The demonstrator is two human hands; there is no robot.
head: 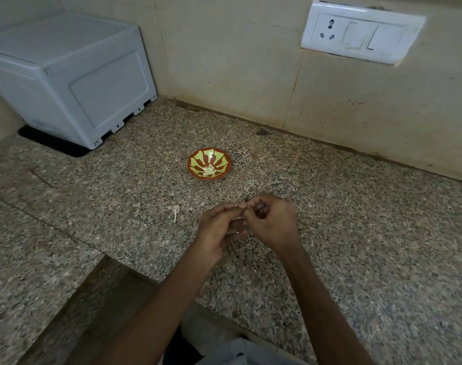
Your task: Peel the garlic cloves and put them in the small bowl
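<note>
Left of the small bowl point(219, 157) a white box point(66, 75) runs off frame, a garlic scrap point(175, 212) lies nearer, peeled cloves point(210, 170) sit inside the bowl, and before it the left hand point(216, 233) and right hand point(273, 222) together pinch a garlic clove point(247, 206) almost hidden by fingertips.
</note>
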